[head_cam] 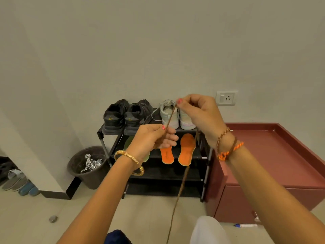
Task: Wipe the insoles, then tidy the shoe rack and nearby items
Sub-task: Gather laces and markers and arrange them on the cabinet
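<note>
A thin brown lace (169,118) stretches between my hands in front of the black shoe rack (204,157). My right hand (198,113) pinches its upper end, and my left hand (154,140) grips it lower down. Another length of the lace hangs down toward the floor. Two orange insoles (187,149) lie on the rack's second shelf, and a greenish insole (127,143) shows partly behind my left hand. Black shoes (123,117) and pale sneakers (175,117) stand on the top shelf.
A dark bin (88,168) with crumpled foil stands left of the rack. A maroon cabinet (274,164) is on the right, with a blue-capped marker (245,225) on the floor before it. Slippers (19,184) lie at far left. A small grey object (53,218) lies on the floor.
</note>
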